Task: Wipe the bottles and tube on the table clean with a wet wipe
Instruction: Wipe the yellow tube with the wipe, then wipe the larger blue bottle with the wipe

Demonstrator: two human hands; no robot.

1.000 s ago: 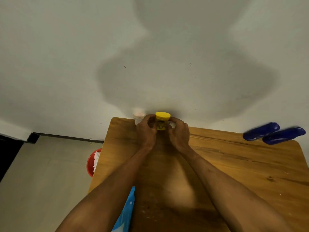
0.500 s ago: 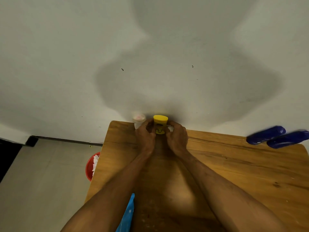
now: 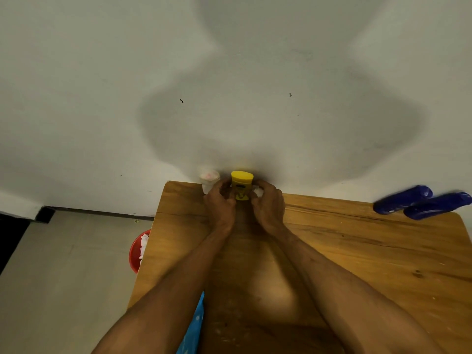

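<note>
Two hands stay mid-frame, left hand (image 3: pixel 221 200) gripping the yellow bottle (image 3: pixel 241 183), right hand (image 3: pixel 268 204) pinching the wet wipe (image 3: pixel 258 191) against it, wiping unfinished.

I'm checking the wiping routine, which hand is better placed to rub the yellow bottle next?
Right hand, likely: it pinches the wipe beside the yellow bottle, while the left hand grips that bottle.

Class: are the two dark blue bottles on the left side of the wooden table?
No, both dark blue bottles occupy the far right of the wooden table.
</note>
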